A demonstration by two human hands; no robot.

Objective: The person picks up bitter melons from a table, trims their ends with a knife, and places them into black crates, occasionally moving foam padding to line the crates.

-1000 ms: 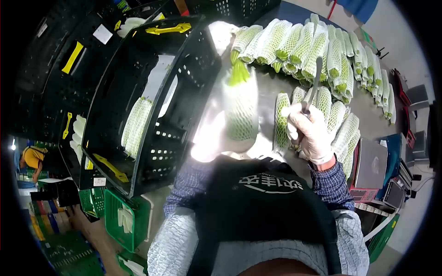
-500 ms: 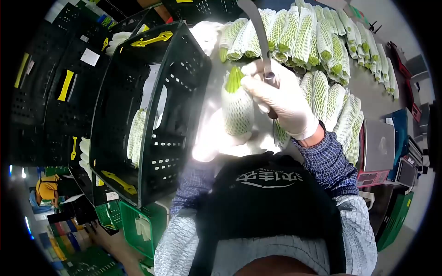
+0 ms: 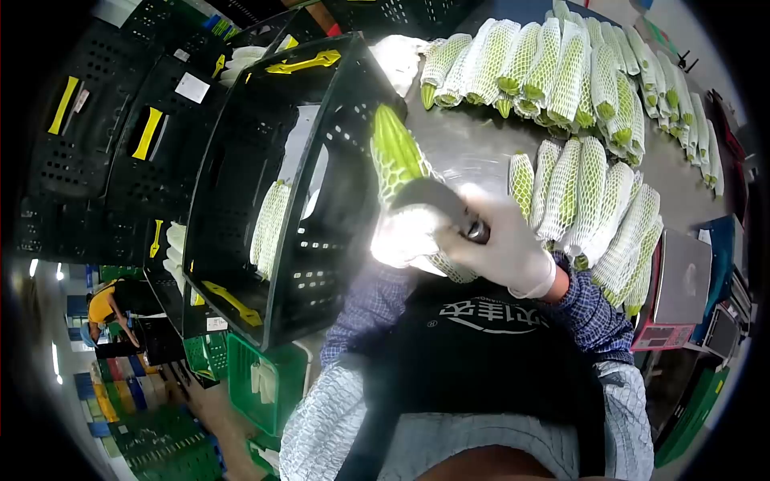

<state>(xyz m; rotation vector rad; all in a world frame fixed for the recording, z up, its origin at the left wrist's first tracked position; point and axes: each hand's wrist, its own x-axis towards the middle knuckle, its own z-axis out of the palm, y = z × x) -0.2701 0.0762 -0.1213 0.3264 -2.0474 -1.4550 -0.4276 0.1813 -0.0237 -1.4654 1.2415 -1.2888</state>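
Note:
A ridged green gourd [image 3: 393, 152] in a white foam net sleeve stands tilted in front of me, its bare green tip pointing up and left. My left hand [image 3: 401, 236], gloved and washed out by glare, is wrapped round its lower part. In my gloved right hand [image 3: 505, 248] is a knife [image 3: 429, 195] with a dark handle. Its blade, blurred and foreshortened, lies across the front of the gourd; whether it touches cannot be told. The sleeve's lower end [image 3: 453, 266] shows below my hands.
Netted gourds lie in rows [image 3: 553, 72] at the back of the metal table [image 3: 473, 152], with a nearer group [image 3: 585, 192] on the right. Left stands a black crate [image 3: 321, 200] holding a netted gourd [image 3: 270, 228]. A scale [image 3: 682, 272] is at right, a green basket [image 3: 257, 385] below, another person [image 3: 104, 309] far left.
The knife has swung down from upright to across the gourd, and my right hand has dropped lower. The gourd now leans left, with more bare green showing. The view has shifted slightly.

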